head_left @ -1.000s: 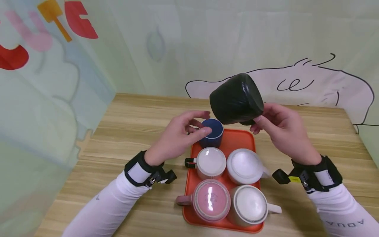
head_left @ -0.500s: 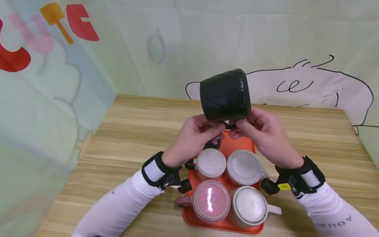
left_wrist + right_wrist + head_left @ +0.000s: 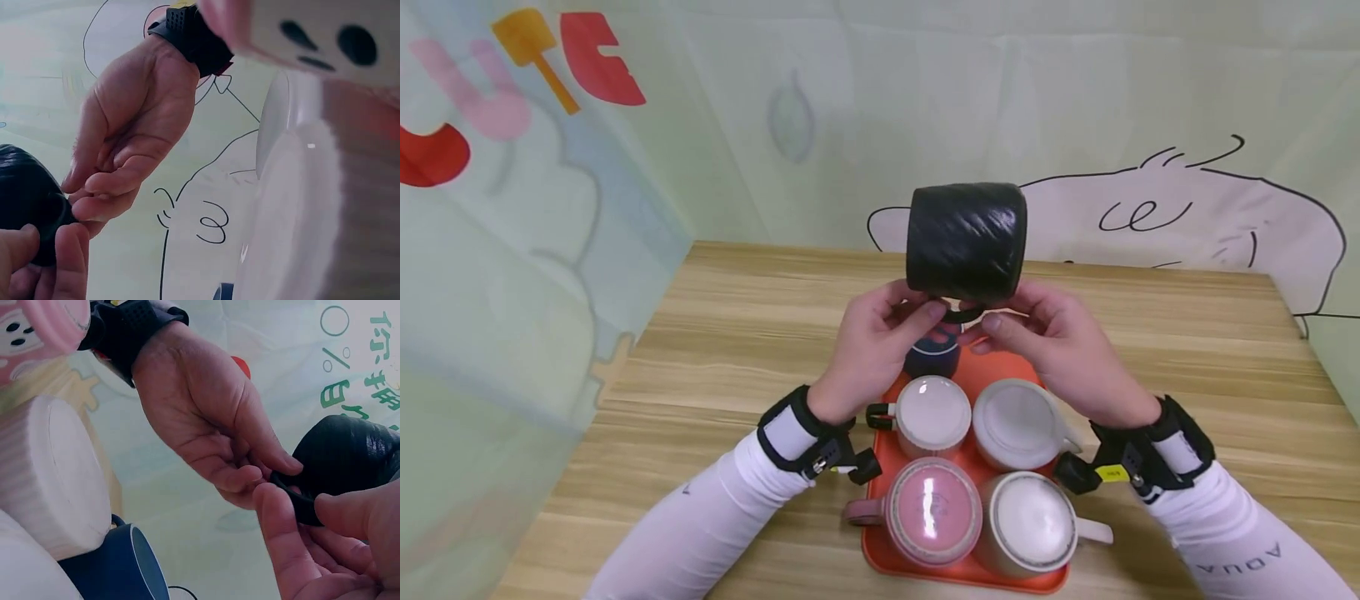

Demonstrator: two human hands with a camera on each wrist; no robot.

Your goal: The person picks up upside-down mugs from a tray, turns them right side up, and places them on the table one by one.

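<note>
A black mug point(image 3: 967, 237) with slanted ridges is held on its side above the far end of an orange tray point(image 3: 1000, 365). Its handle points down toward me. My left hand point(image 3: 872, 346) pinches the handle from the left, thumb in front. From the right, my right hand point(image 3: 1060, 350) grips it too, its thumb on the handle in the right wrist view. The hands nearly meet at the handle. Below them an upright blue mug point(image 3: 931, 363) stands on the tray, partly hidden by the fingers.
Several upturned mugs fill the tray: a white one with a black handle point(image 3: 934, 412), a plain white one point(image 3: 1017, 423), a pink one point(image 3: 934, 510) and another white one point(image 3: 1033, 521). The wooden table point(image 3: 760, 333) meets a printed cloth backdrop point(image 3: 865, 108).
The black mug has moved left and levelled out, its base turning away from view. My left hand has come from beside the blue mug to the handle; my right hand has shifted left.
</note>
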